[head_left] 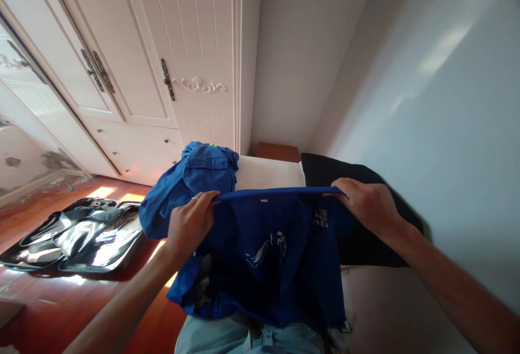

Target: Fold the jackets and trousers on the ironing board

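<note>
A blue garment point(280, 283) with white printed figures and lettering hangs stretched between my two hands, above my lap. Its upper edge is pulled nearly straight, and a small pale label shows near the middle of it. My left hand point(192, 218) is closed on the left end of that edge, a ring on one finger. At the right end my right hand point(365, 205) pinches the same edge. Just beyond my left hand lies another piece of blue clothing point(203, 170), bunched up, with a pocket flap showing. Whether the held garment is a shirt I cannot tell.
An open suitcase point(77, 235) with shiny contents lies on the reddish wooden floor point(150, 310) at left. Behind it stands a pale wardrobe point(207, 34). A black cloth point(345, 172) lies on the right against the wall point(455, 126), beside a white surface point(268, 172).
</note>
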Motion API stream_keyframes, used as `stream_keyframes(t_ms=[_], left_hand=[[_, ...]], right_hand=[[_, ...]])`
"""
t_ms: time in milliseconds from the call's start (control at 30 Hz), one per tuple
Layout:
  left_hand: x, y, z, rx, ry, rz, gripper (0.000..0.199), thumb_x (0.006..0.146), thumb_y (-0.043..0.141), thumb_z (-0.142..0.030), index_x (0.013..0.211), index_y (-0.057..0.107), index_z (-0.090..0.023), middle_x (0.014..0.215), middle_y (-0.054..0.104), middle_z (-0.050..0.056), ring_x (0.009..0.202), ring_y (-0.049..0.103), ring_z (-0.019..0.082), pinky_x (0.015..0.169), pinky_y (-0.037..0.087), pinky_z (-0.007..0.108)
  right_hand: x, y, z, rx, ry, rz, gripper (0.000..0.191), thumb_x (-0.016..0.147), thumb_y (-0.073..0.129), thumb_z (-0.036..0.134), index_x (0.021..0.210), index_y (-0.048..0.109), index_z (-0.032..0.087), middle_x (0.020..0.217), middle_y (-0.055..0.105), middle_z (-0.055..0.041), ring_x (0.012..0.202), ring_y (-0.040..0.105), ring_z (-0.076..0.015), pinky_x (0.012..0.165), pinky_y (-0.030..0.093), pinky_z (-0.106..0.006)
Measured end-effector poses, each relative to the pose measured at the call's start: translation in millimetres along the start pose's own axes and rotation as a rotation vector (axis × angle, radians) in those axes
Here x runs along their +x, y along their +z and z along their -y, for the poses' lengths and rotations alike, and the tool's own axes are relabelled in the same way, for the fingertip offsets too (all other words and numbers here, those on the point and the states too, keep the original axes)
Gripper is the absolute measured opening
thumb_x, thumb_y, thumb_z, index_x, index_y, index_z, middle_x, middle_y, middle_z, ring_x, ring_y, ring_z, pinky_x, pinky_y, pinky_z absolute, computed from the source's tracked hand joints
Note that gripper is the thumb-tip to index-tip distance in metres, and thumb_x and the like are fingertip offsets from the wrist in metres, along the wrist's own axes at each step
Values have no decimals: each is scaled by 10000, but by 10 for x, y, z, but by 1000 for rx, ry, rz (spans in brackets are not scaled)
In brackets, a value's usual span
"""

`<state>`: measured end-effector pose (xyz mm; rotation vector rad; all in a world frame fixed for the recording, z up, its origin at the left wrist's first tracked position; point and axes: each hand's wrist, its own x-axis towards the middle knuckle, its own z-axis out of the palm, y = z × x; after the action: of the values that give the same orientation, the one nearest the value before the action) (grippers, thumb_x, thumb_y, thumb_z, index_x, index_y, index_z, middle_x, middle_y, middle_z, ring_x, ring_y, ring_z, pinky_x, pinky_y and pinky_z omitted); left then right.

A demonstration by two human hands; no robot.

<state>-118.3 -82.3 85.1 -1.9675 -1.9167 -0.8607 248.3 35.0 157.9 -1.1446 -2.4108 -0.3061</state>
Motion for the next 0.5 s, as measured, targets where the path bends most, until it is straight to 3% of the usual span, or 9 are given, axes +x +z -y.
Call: stream_keyframes(t_ms=[100, 200, 333, 400, 500], left_hand=[[214, -415, -21, 157, 41, -116, 322, 979, 376, -244, 1066, 684, -212, 873, 767, 51, 697, 681, 169, 553, 401, 257], [408, -711, -43, 330, 110, -250, 308, 980, 430, -336, 876, 699, -227, 571, 654, 7, 469, 502, 135, 484, 226, 255], [624, -969, -30, 510, 172, -336, 411, 950, 475, -452, 635, 580, -210, 437, 462, -20, 419, 314, 107, 523, 97, 250], [714, -1075, -36, 546, 239, -339, 433, 950, 438, -444, 600, 528, -206, 440, 434, -17, 426, 303, 113, 526, 87, 248], [789, -1206, -61, 561, 299, -311, 465, 978, 348, -436, 604, 505, -210, 481, 435, -3, 467, 365, 132, 520, 96, 244]], right_hand=[[-13, 16, -76, 74, -49, 22, 422, 986, 457, 533, 896, 725, 220, 901, 753, -78, 832, 708, -251, 711, 525, -332], [-34, 75, -77, 204, -124, 26, 391, 991, 458, 522, 1003, 709, 222, 1101, 735, -87, 1040, 687, -273, 909, 540, -396], [-125, 311, -68, 325, -104, 114, 345, 1014, 416, 396, 1169, 658, 205, 1147, 698, -103, 984, 696, -247, 850, 577, -399], [-163, 441, -86, 340, -54, 76, 349, 1000, 423, 372, 1222, 632, 203, 1177, 682, -120, 1006, 690, -257, 852, 579, -415], [-167, 490, -133, 352, 16, 34, 333, 975, 451, 412, 1116, 668, 203, 1076, 715, -116, 966, 701, -275, 844, 575, -427]])
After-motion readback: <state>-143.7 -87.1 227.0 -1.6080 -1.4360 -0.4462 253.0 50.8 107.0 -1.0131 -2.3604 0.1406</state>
